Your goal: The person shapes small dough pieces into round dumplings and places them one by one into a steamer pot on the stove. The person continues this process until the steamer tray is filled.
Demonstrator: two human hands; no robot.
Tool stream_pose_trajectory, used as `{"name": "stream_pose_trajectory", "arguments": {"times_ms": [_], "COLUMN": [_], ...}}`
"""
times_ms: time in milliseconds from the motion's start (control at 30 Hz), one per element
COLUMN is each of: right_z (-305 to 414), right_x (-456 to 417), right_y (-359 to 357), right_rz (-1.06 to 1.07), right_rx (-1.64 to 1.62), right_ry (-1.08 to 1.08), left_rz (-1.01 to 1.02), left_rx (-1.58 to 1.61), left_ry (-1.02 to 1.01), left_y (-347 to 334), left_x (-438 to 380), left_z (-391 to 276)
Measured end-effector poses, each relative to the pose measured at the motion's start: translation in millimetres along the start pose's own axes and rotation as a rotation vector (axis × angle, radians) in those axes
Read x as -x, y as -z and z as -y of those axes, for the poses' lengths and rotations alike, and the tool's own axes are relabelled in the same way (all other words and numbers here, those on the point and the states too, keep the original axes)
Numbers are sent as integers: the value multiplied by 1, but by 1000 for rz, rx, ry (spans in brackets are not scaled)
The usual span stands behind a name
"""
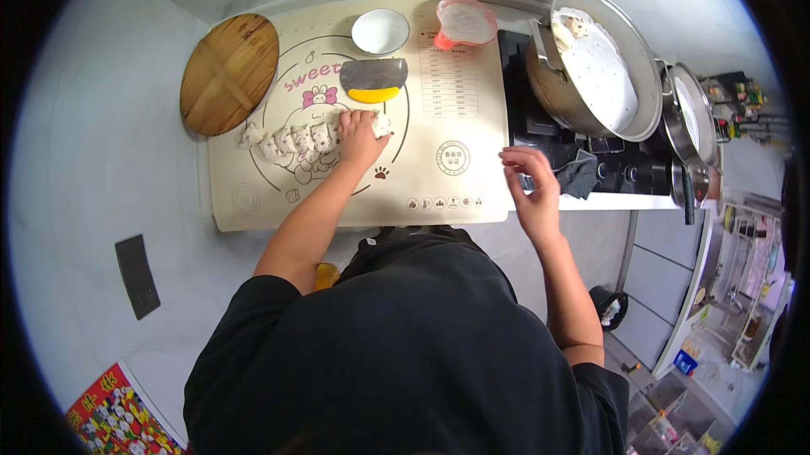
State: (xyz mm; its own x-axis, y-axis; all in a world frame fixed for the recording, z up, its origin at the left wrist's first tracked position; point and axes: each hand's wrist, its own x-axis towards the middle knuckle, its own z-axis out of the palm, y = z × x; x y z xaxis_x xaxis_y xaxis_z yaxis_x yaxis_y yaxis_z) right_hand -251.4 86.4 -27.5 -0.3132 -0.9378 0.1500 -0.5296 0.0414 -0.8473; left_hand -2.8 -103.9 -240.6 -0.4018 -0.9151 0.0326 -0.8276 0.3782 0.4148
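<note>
A row of cut dough pieces with dark bits (297,141) lies on the cream printed baking mat (436,183). My left hand (359,135) rests on the right end of the row, its fingers over a dough piece; whether it grips one is hidden. My right hand (533,186) is raised beyond the mat's right edge, near the stove, with fingers curved apart and nothing in them. Above the dough lies a dough scraper with a yellow handle (373,94). A white bowl (380,32) and a pink scoop-shaped container of white powder (466,22) stand at the back of the mat.
A round wooden board (229,75) leans at the left by the wall. On the black stove at right stands a large steamer pot (550,84), its perforated white liner (598,81) bearing dough pieces. Beside it are a dark cloth (577,175) and another pan (686,116).
</note>
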Motion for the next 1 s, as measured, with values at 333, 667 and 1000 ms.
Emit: {"name": "stream_pose_trajectory", "arguments": {"times_ms": [333,667,1000], "right_z": [-11,-29,-60], "right_x": [13,23,-25], "right_y": [-38,-30,-33], "right_rz": [130,302,284], "right_rx": [-242,-234,-722], "right_ry": [-242,-265,-478], "left_rz": [-103,-101,490], "left_rx": [-12,-55,1456], "left_ry": [-94,-123,473], "left_y": [15,0,87], "left_x": [6,14,17], "left_z": [-27,-34,-125]}}
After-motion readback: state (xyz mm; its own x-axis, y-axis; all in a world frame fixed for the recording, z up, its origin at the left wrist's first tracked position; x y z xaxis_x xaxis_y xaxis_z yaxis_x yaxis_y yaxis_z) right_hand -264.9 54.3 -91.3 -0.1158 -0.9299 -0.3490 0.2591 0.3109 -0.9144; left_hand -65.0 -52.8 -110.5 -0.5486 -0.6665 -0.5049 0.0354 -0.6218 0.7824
